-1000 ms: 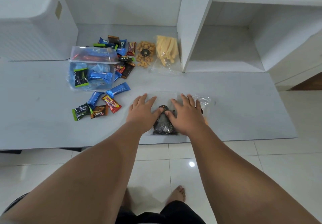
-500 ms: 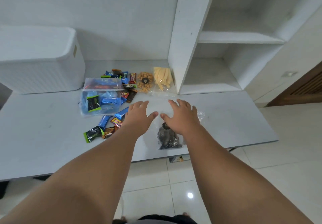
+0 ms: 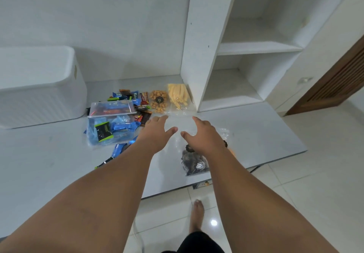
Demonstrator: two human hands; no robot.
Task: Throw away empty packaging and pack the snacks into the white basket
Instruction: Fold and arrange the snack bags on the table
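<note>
My left hand (image 3: 155, 132) and my right hand (image 3: 201, 134) hover side by side over the white table (image 3: 49, 154), fingers spread, holding nothing. Under my right wrist lies a clear bag of dark swirl cookies (image 3: 194, 163). Beyond my fingertips lie a bag of golden round snacks (image 3: 159, 101) and a bag of yellow sticks (image 3: 178, 95). A clear zip bag with blue wrappers (image 3: 110, 126) lies left of my left hand, with several small wrapped bars (image 3: 128, 95) scattered around it. The white basket (image 3: 37, 87) stands at the far left.
A white shelf unit (image 3: 204, 46) with open compartments rises at the back right of the table. A brown slatted door (image 3: 334, 87) is at the far right. Tiled floor (image 3: 315, 193) and my bare foot (image 3: 197, 215) lie below the table's front edge.
Both hands have lifted off the cookie bag and moved forward toward the far snack bags. The camera has tilted up, showing more wall and shelf.
</note>
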